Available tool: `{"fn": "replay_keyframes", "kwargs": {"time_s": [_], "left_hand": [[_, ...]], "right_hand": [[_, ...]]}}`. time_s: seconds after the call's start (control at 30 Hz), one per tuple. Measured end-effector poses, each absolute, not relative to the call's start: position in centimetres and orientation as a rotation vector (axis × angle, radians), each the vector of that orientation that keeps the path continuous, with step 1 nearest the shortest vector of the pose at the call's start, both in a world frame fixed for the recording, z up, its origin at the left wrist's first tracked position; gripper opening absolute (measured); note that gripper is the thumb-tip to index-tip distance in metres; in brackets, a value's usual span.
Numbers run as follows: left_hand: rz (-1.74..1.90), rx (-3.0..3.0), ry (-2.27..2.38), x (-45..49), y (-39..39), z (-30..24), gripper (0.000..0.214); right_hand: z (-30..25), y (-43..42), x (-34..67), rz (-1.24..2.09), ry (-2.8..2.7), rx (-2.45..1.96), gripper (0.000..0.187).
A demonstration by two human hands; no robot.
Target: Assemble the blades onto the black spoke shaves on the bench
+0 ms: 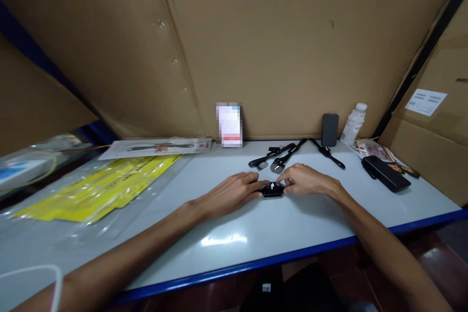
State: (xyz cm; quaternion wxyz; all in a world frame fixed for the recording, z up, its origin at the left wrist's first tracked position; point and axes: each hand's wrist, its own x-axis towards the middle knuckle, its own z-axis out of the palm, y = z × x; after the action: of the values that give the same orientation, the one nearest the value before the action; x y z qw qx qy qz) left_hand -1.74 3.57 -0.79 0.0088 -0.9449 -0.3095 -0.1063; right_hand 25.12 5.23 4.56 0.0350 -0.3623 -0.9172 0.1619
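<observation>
Close to the table's middle lies a small black object (272, 188) with a whitish mark on top; its exact kind I cannot make out. From the left, my left hand (244, 189) pinches its edge between thumb and fingers. My right hand (304, 179) is closed at the opposite end, fingertips bent against it. Just beyond the fingers are black straps (291, 155) with a dark grey rounded piece (278, 166) at one end. Another black strap (331, 156) stretches off to the right.
A yellow sheet in clear plastic (98, 187) covers the left of the white table (234, 256). Against the cardboard wall (278, 48) stand a blurred white card (230, 124), a phone (329, 129) and a bottle (353, 125). A black case (386, 173) lies right.
</observation>
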Motion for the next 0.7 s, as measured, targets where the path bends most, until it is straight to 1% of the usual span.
{"fn": "replay_keyframes", "kwargs": {"time_s": [0.13, 0.27, 0.57, 0.7], "left_hand": [[-0.329, -2.949, -0.963, -1.9, 3.7, -0.7, 0.039], [-0.348, -2.961, -0.963, -2.0, 3.7, -0.7, 0.037], [-0.330, -2.975, -0.985, -1.8, 3.7, -0.6, 0.037], [-0.345, -2.974, -0.993, -1.9, 3.7, -0.6, 0.040]], "right_hand": [[4.5, 5.1, 24.8, 0.462, -2.674, -1.131, 0.032], [3.6, 5.1, 24.2, 0.422, -2.691, -1.015, 0.024], [3.1, 5.0, 23.9, 0.325, -2.682, -0.971, 0.013], [3.0, 4.7, 23.8, 0.249, -2.714, -0.992, 0.011]]}}
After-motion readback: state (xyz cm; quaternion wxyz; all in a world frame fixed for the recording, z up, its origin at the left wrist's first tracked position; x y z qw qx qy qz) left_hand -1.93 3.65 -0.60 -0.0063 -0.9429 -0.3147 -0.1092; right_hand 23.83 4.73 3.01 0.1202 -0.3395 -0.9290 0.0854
